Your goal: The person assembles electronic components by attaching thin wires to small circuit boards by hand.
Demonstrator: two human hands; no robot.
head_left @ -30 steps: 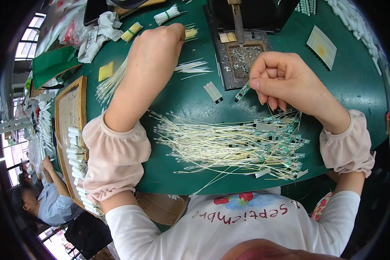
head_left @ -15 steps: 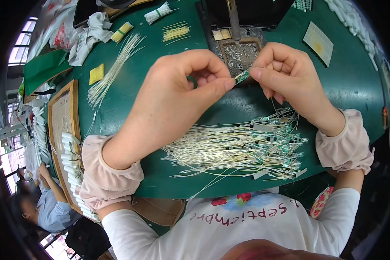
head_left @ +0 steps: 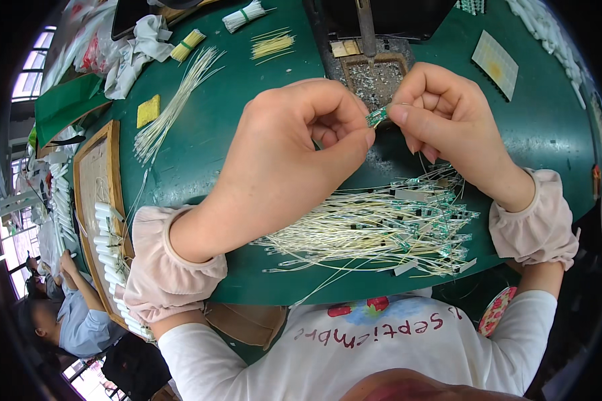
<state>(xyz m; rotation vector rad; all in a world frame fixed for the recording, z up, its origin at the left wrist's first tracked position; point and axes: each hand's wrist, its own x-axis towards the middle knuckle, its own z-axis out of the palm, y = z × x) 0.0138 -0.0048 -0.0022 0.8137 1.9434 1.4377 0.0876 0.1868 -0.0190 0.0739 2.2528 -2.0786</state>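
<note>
Over the middle of the table, both hands meet at a small green circuit board point(head_left: 376, 117). My right hand point(head_left: 441, 110) pinches it at its right end between thumb and forefinger. My left hand point(head_left: 301, 137) is closed at the board's left end, thumb against bent forefinger, on what looks like a thin pale wire; the exact grip is partly hidden. A thin wire also hangs below my right hand. Beneath both hands lies a wide pile of white and yellow wires point(head_left: 341, 224), with small green boards at its right end.
A soldering iron point(head_left: 365, 30) rests over a grimy tray point(head_left: 403, 61) behind my hands. Wire bundles point(head_left: 180, 100) and a yellow sponge point(head_left: 148, 111) lie at left, near a wood-framed board point(head_left: 116, 160) with white tubes. A pale panel point(head_left: 495, 65) lies right. Another person point(head_left: 80, 321) sits far left.
My left hand has shifted slightly right, closer to the circuit board, which now shows more of its face. My right hand has hardly moved.
</note>
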